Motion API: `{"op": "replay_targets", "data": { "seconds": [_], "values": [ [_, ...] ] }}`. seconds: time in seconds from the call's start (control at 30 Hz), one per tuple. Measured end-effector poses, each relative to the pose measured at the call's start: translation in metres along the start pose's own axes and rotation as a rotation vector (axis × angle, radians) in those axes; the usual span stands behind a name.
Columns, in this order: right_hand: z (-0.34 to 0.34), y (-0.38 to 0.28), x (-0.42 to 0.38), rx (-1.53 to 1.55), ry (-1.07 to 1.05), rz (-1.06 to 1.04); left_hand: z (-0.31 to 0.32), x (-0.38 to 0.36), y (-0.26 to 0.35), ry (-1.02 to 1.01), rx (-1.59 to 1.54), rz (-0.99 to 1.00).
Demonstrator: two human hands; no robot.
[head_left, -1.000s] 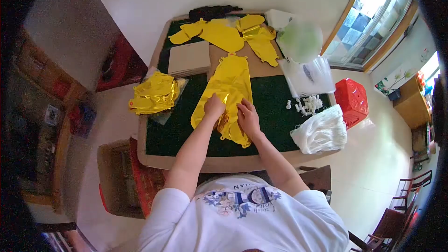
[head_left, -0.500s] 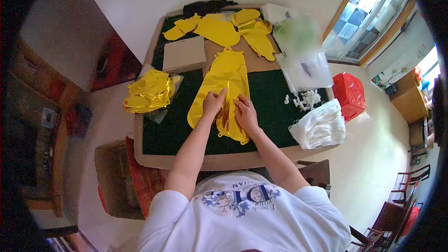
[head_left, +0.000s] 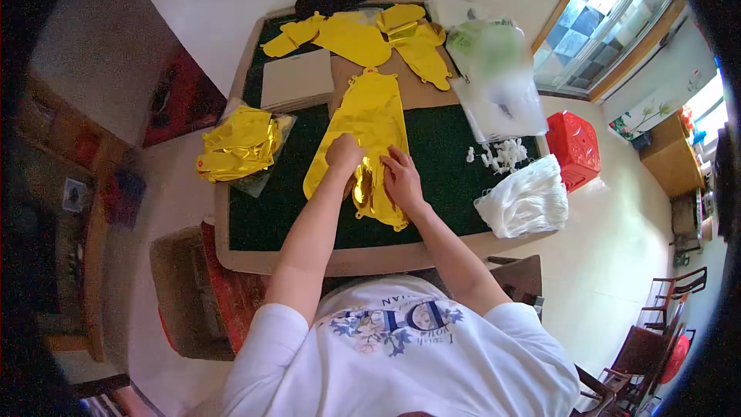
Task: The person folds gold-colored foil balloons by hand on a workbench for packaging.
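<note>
Across the middle of the green-topped counter (head_left: 266,224), a long gold foil piece (head_left: 372,112) lies flat, its narrower end pointing away from the person and its near part creased. Both hands rest on it, just beside one another. The left hand (head_left: 344,154) is drawn into a loose fist, knuckles up, on the foil's left part; its fingertips are hidden, so whether it pinches the foil cannot be told. The right hand (head_left: 402,181) is looser, fingers bent and slightly spread over the foil's right side; whether thumb and fingers grip a fold is also unclear. A shiny crease runs between the hands. Left of the foil sit a pile of folded gold foil (head_left: 241,143) and a stack of beige cards (head_left: 296,79); to the right lie small white pieces (head_left: 506,156) and a bundle of white strands (head_left: 525,201).
</note>
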State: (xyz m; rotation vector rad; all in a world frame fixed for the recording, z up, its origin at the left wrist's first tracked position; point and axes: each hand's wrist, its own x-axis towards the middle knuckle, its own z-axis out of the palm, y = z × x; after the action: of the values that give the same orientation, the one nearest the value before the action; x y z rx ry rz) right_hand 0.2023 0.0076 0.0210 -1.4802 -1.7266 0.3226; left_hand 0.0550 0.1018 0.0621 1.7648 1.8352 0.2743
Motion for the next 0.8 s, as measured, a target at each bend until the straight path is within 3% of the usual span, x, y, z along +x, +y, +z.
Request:
{"op": "replay_targets", "data": {
  "seconds": [0.13,0.2,0.27,0.33,0.4,0.43,0.47,0.53,0.8],
  "values": [
    [-0.002,0.000,0.000,-0.013,-0.010,-0.015,0.007,0.007,0.013,0.074,0.054,0.013],
    [0.000,0.004,-0.001,-0.022,-0.029,-0.009,0.008,0.004,0.017,0.067,-0.188,0.055],
    [0.010,0.009,-0.003,0.673,0.066,0.212,-0.005,-0.017,0.025,0.034,-0.330,0.054],
    [0.005,0.011,-0.004,0.522,0.020,0.178,0.001,-0.030,0.018,0.003,-0.473,0.047],
    [0.000,0.008,-0.003,0.371,-0.027,0.139,0.017,-0.034,0.006,0.339,-0.159,0.445],
    [-0.004,0.005,-0.002,0.131,-0.061,0.051,0.018,-0.035,0.002,0.212,-0.165,0.447],
    [-0.006,0.002,-0.002,-0.110,-0.093,-0.038,0.022,-0.037,-0.001,0.211,-0.166,0.446],
    [-0.007,-0.001,-0.001,-0.086,-0.092,-0.016,0.032,-0.041,-0.006,0.396,0.082,0.669],
    [-0.001,0.006,-0.001,0.040,-0.094,0.062,0.039,-0.045,-0.018,0.228,0.303,0.589]
  ]
}}
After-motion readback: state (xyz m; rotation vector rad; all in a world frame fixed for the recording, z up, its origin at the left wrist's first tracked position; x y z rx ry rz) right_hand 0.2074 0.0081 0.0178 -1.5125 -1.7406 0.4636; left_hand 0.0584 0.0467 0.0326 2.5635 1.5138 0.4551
